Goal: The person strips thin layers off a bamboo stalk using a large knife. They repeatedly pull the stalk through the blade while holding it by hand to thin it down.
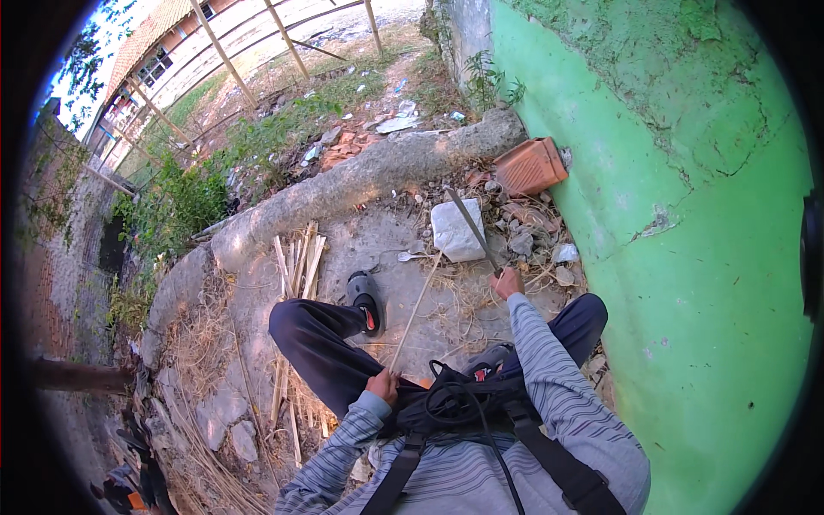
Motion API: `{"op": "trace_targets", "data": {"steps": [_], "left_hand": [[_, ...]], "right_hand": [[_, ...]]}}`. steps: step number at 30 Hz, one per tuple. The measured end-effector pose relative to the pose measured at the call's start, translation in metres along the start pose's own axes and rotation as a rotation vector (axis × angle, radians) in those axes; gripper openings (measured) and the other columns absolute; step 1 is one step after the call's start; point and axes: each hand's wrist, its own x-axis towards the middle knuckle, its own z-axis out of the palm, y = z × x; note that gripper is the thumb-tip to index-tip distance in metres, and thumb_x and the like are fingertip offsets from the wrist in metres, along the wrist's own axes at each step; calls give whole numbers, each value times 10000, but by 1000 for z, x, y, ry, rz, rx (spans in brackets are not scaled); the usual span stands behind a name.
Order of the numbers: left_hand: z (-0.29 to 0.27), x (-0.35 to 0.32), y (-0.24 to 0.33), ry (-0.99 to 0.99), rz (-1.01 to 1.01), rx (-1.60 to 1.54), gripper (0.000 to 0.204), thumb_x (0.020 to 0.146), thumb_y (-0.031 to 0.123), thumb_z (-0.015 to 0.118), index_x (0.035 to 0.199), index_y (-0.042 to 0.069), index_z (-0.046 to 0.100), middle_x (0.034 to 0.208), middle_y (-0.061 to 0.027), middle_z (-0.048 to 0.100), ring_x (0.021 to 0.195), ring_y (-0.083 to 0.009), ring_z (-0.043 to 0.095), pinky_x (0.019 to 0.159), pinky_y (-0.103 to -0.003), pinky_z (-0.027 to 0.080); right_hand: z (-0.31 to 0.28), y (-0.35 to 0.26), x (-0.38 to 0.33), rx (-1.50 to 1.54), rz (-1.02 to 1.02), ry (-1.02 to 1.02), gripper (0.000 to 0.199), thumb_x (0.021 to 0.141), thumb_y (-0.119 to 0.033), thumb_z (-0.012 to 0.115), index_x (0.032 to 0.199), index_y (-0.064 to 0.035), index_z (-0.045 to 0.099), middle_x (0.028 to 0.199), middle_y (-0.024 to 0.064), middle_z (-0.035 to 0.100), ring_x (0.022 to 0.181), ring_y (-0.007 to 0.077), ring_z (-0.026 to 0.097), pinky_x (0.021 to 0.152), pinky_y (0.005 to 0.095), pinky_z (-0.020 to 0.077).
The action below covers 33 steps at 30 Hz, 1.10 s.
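Observation:
My left hand is closed round the lower end of a thin, pale strip of what looks like bamboo, close to my left thigh. The strip slants up and away, its far tip near the bottom edge of a white stone block. In my right hand is the handle of a long knife. Its dark, narrow blade points away from me and crosses above the right side of the block. Blade and strip are apart. Whether the blade touches the block I cannot tell.
Split strips lie left of my left shoe, with more beside my leg. A white plastic fork lies by the block. Rubble and an orange clay tile border the green wall. A low concrete ridge runs beyond.

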Motion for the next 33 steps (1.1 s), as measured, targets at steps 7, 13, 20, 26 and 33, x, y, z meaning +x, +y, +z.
{"op": "trace_targets", "data": {"steps": [7,13,20,26,33], "left_hand": [[6,37,8,106,98,-284,367,1054,386,446,939,42,504,680,-129,548,620,-308,584,588,-394,456],[-9,73,43,-358,-168,-1133,407,1060,441,426,955,61,528,593,64,291,429,-48,236,387,-227,184],[-44,70,72,-635,10,-1082,585,1042,565,323,1030,22,541,574,58,254,392,-52,192,355,-249,155],[-74,55,97,-650,78,-1005,539,1036,578,336,1054,72,519,574,51,263,391,-56,213,356,-248,172],[-76,48,92,-590,90,-982,446,1058,504,375,943,96,513,583,57,294,404,-52,252,367,-236,212]], "right_hand": [[17,36,-27,192,93,-176,402,808,-377,726,697,-2,636,632,131,647,500,232,630,480,378,492],[29,45,-82,598,530,-403,557,788,-607,728,760,-63,612,592,30,556,457,130,528,438,328,439],[14,42,-89,1041,841,-628,825,821,-851,459,934,-38,549,576,-2,417,405,113,370,411,298,374],[27,48,-86,730,725,-675,737,824,-769,575,912,-38,574,592,-4,432,441,114,395,445,296,362],[21,31,-95,605,497,-514,651,896,-670,572,843,-22,606,572,15,478,440,120,435,426,301,360]]}}
